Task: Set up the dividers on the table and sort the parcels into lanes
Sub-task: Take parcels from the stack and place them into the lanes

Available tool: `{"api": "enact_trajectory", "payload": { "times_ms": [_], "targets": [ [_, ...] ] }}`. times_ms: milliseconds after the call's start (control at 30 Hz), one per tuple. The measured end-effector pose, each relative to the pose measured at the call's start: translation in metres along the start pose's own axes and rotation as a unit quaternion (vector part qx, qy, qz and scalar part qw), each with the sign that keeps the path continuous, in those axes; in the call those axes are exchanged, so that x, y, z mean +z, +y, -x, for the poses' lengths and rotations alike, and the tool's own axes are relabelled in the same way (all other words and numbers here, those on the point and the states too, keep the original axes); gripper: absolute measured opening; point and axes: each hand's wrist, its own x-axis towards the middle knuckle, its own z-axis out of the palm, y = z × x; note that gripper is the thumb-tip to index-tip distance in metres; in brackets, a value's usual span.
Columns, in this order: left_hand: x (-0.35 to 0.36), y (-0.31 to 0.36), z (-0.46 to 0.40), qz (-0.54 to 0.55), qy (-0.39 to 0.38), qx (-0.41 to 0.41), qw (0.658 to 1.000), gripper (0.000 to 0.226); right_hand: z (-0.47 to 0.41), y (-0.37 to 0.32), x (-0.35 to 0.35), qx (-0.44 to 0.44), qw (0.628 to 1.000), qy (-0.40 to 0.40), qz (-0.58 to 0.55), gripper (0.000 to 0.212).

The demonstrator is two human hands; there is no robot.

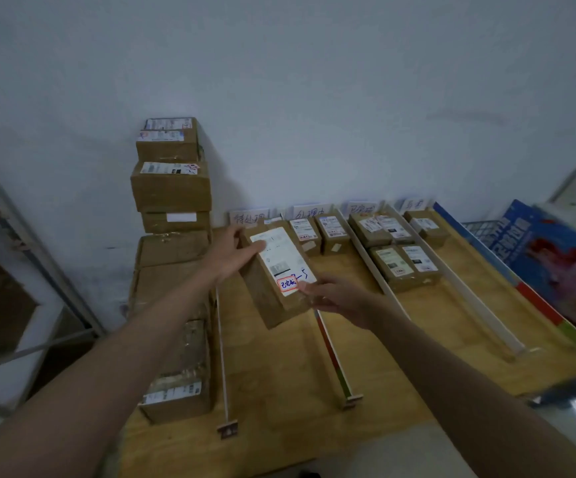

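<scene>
Head view. Parcel (276, 274), brown box with a white label and a red-bordered stamp, is held above the table (428, 326), over the far end of the left lane. Left hand (233, 253) grips its far left corner, thumb lying over the top edge of the label. Right hand (340, 298) holds the near right corner, thumb on the label beside the stamp; fingers below are hidden. Hands are apart, one at each end of the box, which is tilted.

Dividers (335, 360) stand on the wooden top as long thin strips running from the near edge to the wall, splitting it into lanes. Handwritten cards (310, 211) lean against the wall at the lane heads. Sorted parcels (404, 267) lie flat at the far ends of the middle and right lanes, labels up.

Stack (171, 177) of brown boxes rises at the table's far left corner; more boxes (176, 398) lie along the left edge. Blue poster (555, 263) lies at right.
</scene>
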Motion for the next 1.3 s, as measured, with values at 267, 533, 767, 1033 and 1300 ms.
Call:
{"api": "enact_trajectory", "payload": {
  "times_ms": [267, 533, 767, 1033, 1300],
  "targets": [
    [0.073, 0.016, 0.001, -0.309, -0.030, 0.064, 0.948, 0.059, 0.021, 0.025, -0.055, 0.060, 0.985, 0.149, -0.064, 0.036],
    [0.168, 0.049, -0.003, -0.405, -0.038, 0.110, 0.907, 0.059, 0.044, 0.074, -0.148, 0.092, 0.962, 0.238, -0.099, 0.056],
    [0.277, 0.088, 0.000, -0.419, -0.055, 0.090, 0.902, 0.060, 0.082, 0.122, -0.250, 0.116, 0.956, 0.253, -0.095, 0.040],
    [0.361, 0.106, 0.005, -0.420, -0.064, 0.064, 0.903, 0.059, 0.102, 0.169, -0.320, 0.143, 0.952, 0.261, -0.070, 0.029],
    [0.404, 0.087, -0.029, -0.418, -0.079, 0.038, 0.904, 0.060, 0.057, 0.215, -0.355, 0.157, 0.961, 0.227, -0.015, 0.044]
  ]
}}
